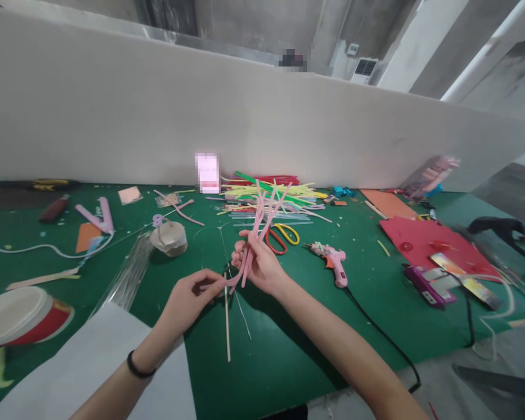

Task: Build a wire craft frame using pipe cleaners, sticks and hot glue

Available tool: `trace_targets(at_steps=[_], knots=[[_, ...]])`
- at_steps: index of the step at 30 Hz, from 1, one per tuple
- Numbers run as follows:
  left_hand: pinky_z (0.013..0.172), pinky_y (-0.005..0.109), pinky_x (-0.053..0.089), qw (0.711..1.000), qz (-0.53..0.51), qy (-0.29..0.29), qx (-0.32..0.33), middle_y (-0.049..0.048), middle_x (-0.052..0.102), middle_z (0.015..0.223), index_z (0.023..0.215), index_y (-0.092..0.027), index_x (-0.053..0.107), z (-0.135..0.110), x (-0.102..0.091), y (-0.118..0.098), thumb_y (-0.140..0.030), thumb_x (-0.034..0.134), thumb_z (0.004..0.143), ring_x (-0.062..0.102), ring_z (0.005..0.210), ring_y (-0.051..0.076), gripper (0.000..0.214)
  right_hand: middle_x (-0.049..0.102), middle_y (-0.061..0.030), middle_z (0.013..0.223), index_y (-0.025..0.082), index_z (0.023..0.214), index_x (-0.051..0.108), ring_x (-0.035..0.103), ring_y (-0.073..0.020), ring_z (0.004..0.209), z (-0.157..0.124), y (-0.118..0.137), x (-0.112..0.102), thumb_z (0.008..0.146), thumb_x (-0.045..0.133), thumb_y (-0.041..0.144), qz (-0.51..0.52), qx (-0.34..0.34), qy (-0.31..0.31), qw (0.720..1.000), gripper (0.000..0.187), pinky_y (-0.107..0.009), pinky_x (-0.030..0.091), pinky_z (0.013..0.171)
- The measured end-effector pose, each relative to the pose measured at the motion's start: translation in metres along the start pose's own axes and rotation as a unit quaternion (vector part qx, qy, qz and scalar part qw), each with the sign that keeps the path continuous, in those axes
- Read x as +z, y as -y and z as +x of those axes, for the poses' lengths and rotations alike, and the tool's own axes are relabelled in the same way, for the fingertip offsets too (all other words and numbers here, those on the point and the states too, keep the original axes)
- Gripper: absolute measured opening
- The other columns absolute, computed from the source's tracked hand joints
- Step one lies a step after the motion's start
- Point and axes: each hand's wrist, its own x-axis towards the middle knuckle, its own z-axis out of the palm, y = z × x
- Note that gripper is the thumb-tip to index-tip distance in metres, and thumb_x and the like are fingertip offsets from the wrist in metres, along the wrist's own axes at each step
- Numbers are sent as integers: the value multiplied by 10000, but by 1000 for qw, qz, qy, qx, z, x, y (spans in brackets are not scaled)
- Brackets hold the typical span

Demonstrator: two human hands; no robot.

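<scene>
Soft overhead light; my right hand (262, 265) throws a faint shadow on the green table mat (262, 361); edges bow, blurred.

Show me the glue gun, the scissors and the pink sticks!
glue gun (331, 256), head view, on its pink body.
scissors (272, 240), head view, on the red handle loop.
pink sticks (257, 226), head view, on the middle of the bundle.

Glue gun (332, 261) lies right of scissors (281, 235); straw pile (271, 195) behind them.
</scene>
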Motion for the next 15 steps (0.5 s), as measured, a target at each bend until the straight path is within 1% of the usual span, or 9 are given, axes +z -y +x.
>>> trace_targets(at_steps=[3,5,7,9,11,13,15], knots=[[676,268,546,989,119,-1,90,24,767,853,868,-251,760,-1,5,5,-501,624,843,693,754,189,285,666,16,736,222,1032,582,662,-121,640,-2,3,-2,949,539,376,-24,0,-4,1000,180,-228,550,597],[727,274,548,975,166,5,149,17,774,899,910,-275,766,-2,7,9,-463,600,875,707,808,194,253,688,0,768,215,1062,582,682,-127,667,-4,3,-4,962,513,391,-46,3,0,999,214,-226,555,610],[725,263,544,963,197,5,183,10,774,900,928,-281,764,-3,8,12,-436,572,902,712,809,186,248,708,-15,801,210,1081,580,697,-133,693,-5,3,-6,967,504,390,-63,3,10,998,227,-228,558,624],[702,247,534,955,224,-9,194,2,772,888,946,-277,753,-5,9,15,-428,545,921,714,791,175,258,730,-36,870,204,1098,583,715,-145,751,-7,4,-7,970,499,366,-73,-3,24,997,223,-239,564,657],[703,239,523,949,246,-29,196,-4,771,899,965,-268,736,-6,8,16,-428,524,934,717,794,170,267,739,-62,975,197,1110,592,725,-164,854,-7,6,-9,975,482,323,-75,-11,25,997,215,-265,572,723],[689,230,510,945,260,-49,195,-10,772,900,977,-262,719,-7,8,17,-433,510,942,719,769,164,272,728,-79,1087,193,1124,603,715,-178,961,-6,9,-11,979,458,285,-67,-12,6,998,225,-303,570,821],[651,221,497,942,269,-66,188,-12,772,882,976,-258,706,-7,8,17,-438,497,949,714,721,156,278,709,-84,1164,193,1140,608,699,-179,1023,-4,13,-13,978,445,266,-50,-6,-18,999,241,-338,551,909]])
